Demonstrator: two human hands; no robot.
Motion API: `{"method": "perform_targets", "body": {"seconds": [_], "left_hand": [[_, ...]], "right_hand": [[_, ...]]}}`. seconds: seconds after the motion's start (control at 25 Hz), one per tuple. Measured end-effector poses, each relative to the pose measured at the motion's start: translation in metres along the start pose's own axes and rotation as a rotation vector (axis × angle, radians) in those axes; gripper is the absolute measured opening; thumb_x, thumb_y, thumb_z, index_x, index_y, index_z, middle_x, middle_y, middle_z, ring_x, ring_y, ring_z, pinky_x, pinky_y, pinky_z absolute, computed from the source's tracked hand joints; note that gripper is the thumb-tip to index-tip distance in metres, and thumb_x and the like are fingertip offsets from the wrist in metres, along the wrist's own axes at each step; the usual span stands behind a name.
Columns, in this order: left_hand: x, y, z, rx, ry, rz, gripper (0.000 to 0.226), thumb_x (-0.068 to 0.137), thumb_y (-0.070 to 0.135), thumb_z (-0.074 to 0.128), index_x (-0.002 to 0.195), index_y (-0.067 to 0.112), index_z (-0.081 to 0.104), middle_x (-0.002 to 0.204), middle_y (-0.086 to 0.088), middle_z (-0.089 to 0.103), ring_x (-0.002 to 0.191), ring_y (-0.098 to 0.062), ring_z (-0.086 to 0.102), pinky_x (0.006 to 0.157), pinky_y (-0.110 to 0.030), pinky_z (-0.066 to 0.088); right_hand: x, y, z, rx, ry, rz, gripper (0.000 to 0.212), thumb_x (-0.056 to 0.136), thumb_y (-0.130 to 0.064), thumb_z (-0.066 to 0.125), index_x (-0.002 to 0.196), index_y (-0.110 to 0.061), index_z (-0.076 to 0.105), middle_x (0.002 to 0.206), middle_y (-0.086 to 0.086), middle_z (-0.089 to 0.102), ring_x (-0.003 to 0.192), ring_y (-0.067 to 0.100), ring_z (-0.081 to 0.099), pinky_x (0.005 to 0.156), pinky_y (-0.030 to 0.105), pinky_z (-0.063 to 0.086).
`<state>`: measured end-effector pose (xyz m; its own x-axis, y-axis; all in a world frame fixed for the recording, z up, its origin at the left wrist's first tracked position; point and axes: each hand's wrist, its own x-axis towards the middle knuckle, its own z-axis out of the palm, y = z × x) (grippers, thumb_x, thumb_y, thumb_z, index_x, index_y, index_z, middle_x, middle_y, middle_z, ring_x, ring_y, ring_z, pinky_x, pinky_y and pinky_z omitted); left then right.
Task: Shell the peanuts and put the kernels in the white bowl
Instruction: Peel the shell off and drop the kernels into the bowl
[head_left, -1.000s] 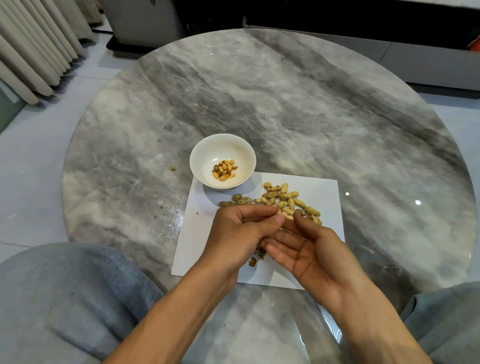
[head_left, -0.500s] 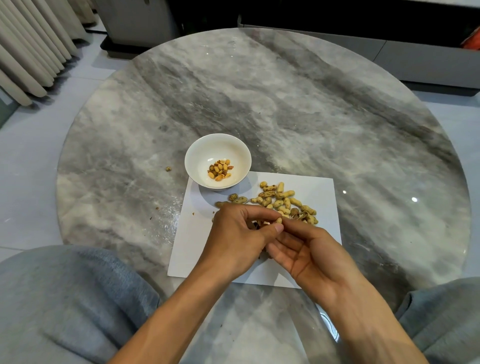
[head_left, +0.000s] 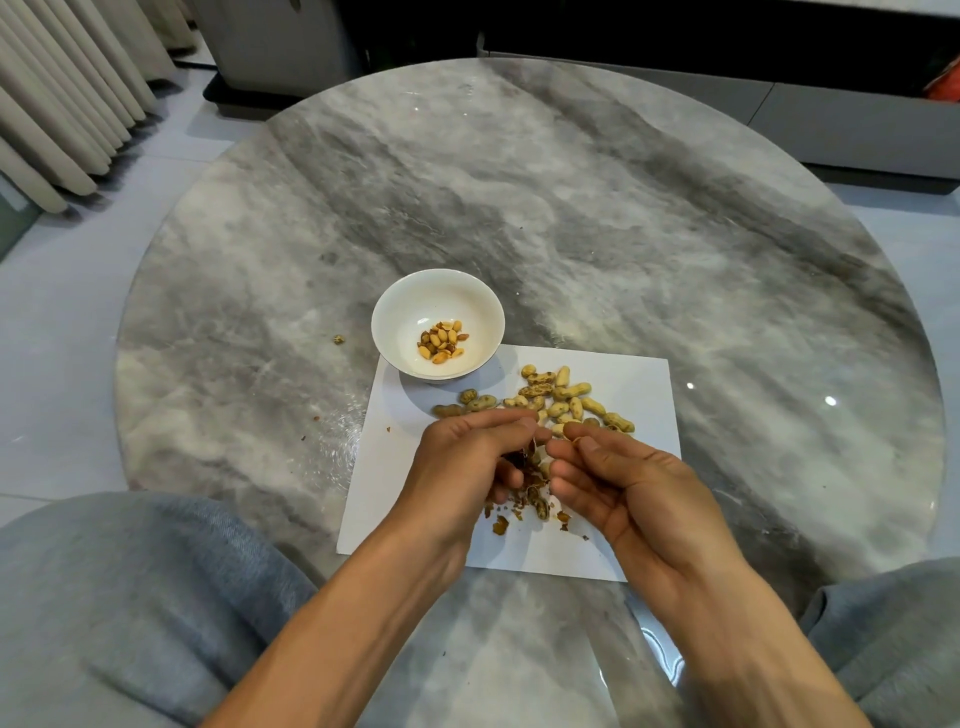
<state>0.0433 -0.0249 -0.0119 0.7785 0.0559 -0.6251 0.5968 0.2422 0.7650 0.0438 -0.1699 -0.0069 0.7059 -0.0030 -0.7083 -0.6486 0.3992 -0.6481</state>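
A white bowl (head_left: 410, 306) with several shelled kernels (head_left: 441, 340) stands at the far left corner of a white paper sheet (head_left: 639, 384). A heap of unshelled peanuts (head_left: 563, 400) lies on the sheet just beyond my hands. My left hand (head_left: 462, 462) and my right hand (head_left: 623, 478) are close together over the sheet, each pinching a piece of a split peanut shell between thumb and fingers. Broken shell bits (head_left: 524, 506) lie on the paper below and between the hands. Whether a kernel is in either hand is hidden.
The round grey marble table (head_left: 571, 208) carries the sheet near its front edge. A few crumbs (head_left: 338, 339) lie left of the bowl. My knees in grey trousers (head_left: 130, 597) flank the table. Curtains and dark cabinets stand behind.
My hands have drawn slightly apart and the peanut shell has split between them. More shell bits now show on the paper under the hands.
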Motion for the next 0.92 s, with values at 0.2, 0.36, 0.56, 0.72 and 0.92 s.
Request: {"method": "perform_targets", "body": {"seconds": [0.2, 0.36, 0.56, 0.72, 0.92], "left_hand": [[0.0012, 0.0025, -0.0016, -0.107, -0.065, -0.064, 0.022, 0.097, 0.022, 0.058, 0.110, 0.009, 0.070, 0.101, -0.007, 0.077, 0.048, -0.009, 0.046, 0.048, -0.021, 0.035], [0.0001, 0.0006, 0.0000, -0.040, -0.120, -0.050, 0.023, 0.099, 0.022, 0.055, 0.108, 0.010, 0.072, 0.098, -0.005, 0.077, 0.050, -0.010, 0.044, 0.048, -0.020, 0.036], [0.0012, -0.0023, -0.0006, 0.002, -0.094, 0.019, 0.016, 0.093, 0.013, 0.064, 0.101, 0.014, 0.077, 0.083, -0.005, 0.072, 0.050, -0.010, 0.047, 0.045, -0.018, 0.038], [0.0005, -0.0019, 0.0009, -0.005, -0.114, 0.022, 0.016, 0.094, 0.014, 0.063, 0.100, 0.012, 0.077, 0.084, -0.004, 0.074, 0.050, -0.010, 0.047, 0.046, -0.019, 0.037], [0.0027, -0.0009, -0.0007, -0.066, -0.084, 0.001, 0.020, 0.096, 0.018, 0.059, 0.097, 0.010, 0.077, 0.090, -0.008, 0.076, 0.053, -0.009, 0.048, 0.049, -0.020, 0.039]], "right_hand": [[-0.0034, -0.0056, -0.0016, 0.040, -0.016, 0.019, 0.015, 0.094, 0.002, 0.057, 0.102, 0.002, 0.070, 0.090, 0.019, 0.076, 0.067, 0.018, 0.072, 0.059, 0.025, 0.061], [-0.0046, -0.0070, -0.0020, 0.012, -0.027, 0.009, 0.016, 0.090, 0.001, 0.062, 0.104, 0.000, 0.069, 0.095, 0.020, 0.076, 0.067, 0.018, 0.072, 0.060, 0.024, 0.061], [-0.0062, -0.0064, 0.0002, -0.046, -0.042, -0.008, 0.010, 0.081, -0.013, 0.070, 0.084, -0.005, 0.076, 0.090, 0.018, 0.077, 0.061, 0.016, 0.070, 0.057, 0.023, 0.060], [-0.0061, -0.0036, 0.0012, -0.054, -0.020, 0.044, 0.023, 0.071, -0.026, 0.073, 0.078, -0.004, 0.078, 0.077, 0.012, 0.075, 0.054, 0.013, 0.067, 0.053, 0.022, 0.059], [-0.0030, -0.0030, 0.0000, 0.029, -0.022, 0.131, 0.017, 0.093, -0.016, 0.063, 0.089, -0.002, 0.073, 0.081, 0.014, 0.075, 0.058, 0.015, 0.069, 0.053, 0.024, 0.059]]}}
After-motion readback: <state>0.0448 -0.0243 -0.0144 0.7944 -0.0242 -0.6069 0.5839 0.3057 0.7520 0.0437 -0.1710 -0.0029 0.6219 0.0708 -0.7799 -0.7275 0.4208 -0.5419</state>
